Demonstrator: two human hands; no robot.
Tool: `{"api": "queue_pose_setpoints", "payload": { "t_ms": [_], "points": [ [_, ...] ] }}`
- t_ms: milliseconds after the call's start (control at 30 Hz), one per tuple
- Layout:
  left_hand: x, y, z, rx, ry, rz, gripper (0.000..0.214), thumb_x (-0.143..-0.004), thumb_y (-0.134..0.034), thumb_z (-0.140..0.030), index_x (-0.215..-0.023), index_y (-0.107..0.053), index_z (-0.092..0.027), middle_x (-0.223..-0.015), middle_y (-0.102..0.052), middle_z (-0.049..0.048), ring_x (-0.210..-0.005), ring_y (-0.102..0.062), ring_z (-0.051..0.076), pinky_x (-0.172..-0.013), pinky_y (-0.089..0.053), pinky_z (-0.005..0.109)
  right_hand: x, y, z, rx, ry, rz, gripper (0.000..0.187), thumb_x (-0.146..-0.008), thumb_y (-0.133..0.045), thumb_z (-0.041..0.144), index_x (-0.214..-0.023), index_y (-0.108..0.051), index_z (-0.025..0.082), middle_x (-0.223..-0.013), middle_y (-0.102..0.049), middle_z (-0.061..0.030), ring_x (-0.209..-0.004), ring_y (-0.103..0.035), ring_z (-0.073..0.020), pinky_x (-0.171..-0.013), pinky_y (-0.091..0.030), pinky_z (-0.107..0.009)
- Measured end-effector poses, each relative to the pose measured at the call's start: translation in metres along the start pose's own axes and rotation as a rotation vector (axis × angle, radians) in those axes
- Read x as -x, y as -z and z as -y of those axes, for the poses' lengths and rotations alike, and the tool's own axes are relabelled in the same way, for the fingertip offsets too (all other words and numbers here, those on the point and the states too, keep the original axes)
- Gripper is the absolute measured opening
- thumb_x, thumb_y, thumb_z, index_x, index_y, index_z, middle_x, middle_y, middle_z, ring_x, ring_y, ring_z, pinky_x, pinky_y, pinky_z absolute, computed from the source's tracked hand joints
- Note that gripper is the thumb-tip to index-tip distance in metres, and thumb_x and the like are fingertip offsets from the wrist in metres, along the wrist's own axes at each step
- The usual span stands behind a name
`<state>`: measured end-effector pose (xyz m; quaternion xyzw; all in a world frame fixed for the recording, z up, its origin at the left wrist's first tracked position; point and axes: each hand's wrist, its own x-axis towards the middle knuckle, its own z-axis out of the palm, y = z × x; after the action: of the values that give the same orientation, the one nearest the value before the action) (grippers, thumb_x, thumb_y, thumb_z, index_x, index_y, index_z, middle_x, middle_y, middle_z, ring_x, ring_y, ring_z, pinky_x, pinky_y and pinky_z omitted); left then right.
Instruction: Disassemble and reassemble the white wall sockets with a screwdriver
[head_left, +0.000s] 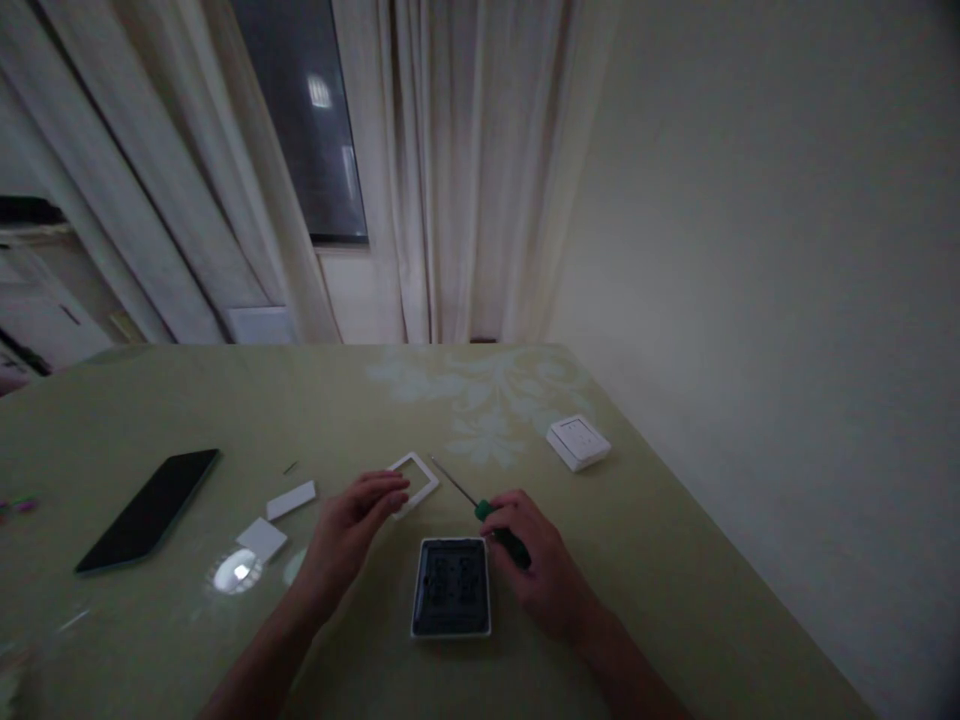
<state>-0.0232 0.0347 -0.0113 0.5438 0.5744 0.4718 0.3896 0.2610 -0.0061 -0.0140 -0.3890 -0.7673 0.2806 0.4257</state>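
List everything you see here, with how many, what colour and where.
Table: 1, green with pale pattern, lower view.
Screwdriver: 1, green handle, in the right hand.
Square frame: 1, white, by the left hand.
Square casing: 1, dark with pale rim, front centre.
Square block: 1, white, table's right side.
Flat pieces: 2, white, left of the left hand.
Thin sliver: 1, dark, beyond those pieces.
Flat slab: 1, black, left.
Small unclear item: 1, pink and green, left edge.
Window: 1, dark, upper left.
Curtains: 2, cream, flanking the window.
Wall: 1, pale, right.
Furniture: count unclear, pale, far left.
Left hand: 1, bare, left of centre.
Right hand: 1, bare, right of centre.
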Motion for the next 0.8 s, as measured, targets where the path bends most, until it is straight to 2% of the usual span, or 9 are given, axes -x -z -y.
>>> {"api": "queue_pose_setpoints", "payload": {
  "t_ms": [133, 300, 400, 567, 700, 800],
  "points": [
    [0.017, -0.006, 0.004, 0.249, 0.105, -0.022, 0.047, -0.077, -0.087, -0.065, -0.094, -0.079, -0.022, -0.092, -0.084, 0.0092, -0.091, -0.08, 0.028, -0.08, -0.063, 0.036, 0.005, -0.004, 0.002, -0.012, -0.053, -0.013, 0.026, -0.095, -0.065, 0.016, -0.118, -0.06, 0.026, -0.116, -0.073, -0.0054, -0.106, -0.072, -0.02, -0.096, -0.056, -0.032],
    [0.016, -0.005, 0.005, 0.443, 0.173, -0.049, 0.052, -0.066, -0.097, -0.064, -0.084, -0.076, -0.02, -0.075, -0.073, 0.0012, -0.071, -0.068, 0.017, -0.067, -0.056, 0.026, 0.009, -0.006, 0.006, 0.059, -0.028, 0.027, 0.03, -0.091, -0.068, 0.018, -0.12, -0.065, 0.026, -0.108, -0.077, -0.0045, -0.098, -0.075, -0.0194, -0.091, -0.057, -0.029],
    [0.018, -0.008, 0.004, 0.529, 0.201, -0.028, 0.055, -0.063, -0.099, -0.066, -0.082, -0.075, -0.02, -0.077, -0.072, 0.0008, -0.071, -0.065, 0.015, -0.069, -0.056, 0.025, 0.009, -0.005, 0.008, 0.065, -0.043, 0.017, 0.029, -0.09, -0.068, 0.019, -0.118, -0.066, 0.025, -0.105, -0.077, -0.0054, -0.095, -0.076, -0.0202, -0.087, -0.059, -0.028],
    [0.022, -0.006, 0.0, 0.633, 0.237, 0.041, 0.047, -0.068, -0.1, -0.058, -0.084, -0.077, -0.021, -0.088, -0.079, 0.0047, -0.083, -0.069, 0.017, -0.077, -0.057, 0.025, 0.009, -0.002, 0.01, 0.07, -0.044, -0.01, 0.029, -0.089, -0.068, 0.018, -0.117, -0.066, 0.027, -0.103, -0.078, -0.0041, -0.093, -0.077, -0.0206, -0.086, -0.06, -0.029],
    [0.021, 0.0, 0.0, 0.574, 0.202, 0.043, 0.043, -0.071, -0.099, -0.058, -0.081, -0.078, -0.022, -0.09, -0.08, 0.0041, -0.084, -0.07, 0.017, -0.079, -0.058, 0.024, 0.008, -0.001, 0.011, 0.051, -0.018, -0.022, 0.033, -0.089, -0.068, 0.015, -0.119, -0.066, 0.029, -0.104, -0.078, -0.0034, -0.093, -0.078, -0.0197, -0.086, -0.061, -0.027],
    [0.022, 0.002, 0.004, 0.478, 0.209, 0.066, 0.04, -0.073, -0.098, -0.055, -0.095, -0.083, -0.025, -0.095, -0.083, 0.0045, -0.091, -0.074, 0.02, -0.084, -0.06, 0.026, 0.007, 0.001, 0.012, 0.035, -0.012, -0.044, 0.031, -0.09, -0.069, 0.016, -0.118, -0.066, 0.029, -0.103, -0.078, -0.0033, -0.091, -0.077, -0.0198, -0.084, -0.061, -0.027]
  ]
}}
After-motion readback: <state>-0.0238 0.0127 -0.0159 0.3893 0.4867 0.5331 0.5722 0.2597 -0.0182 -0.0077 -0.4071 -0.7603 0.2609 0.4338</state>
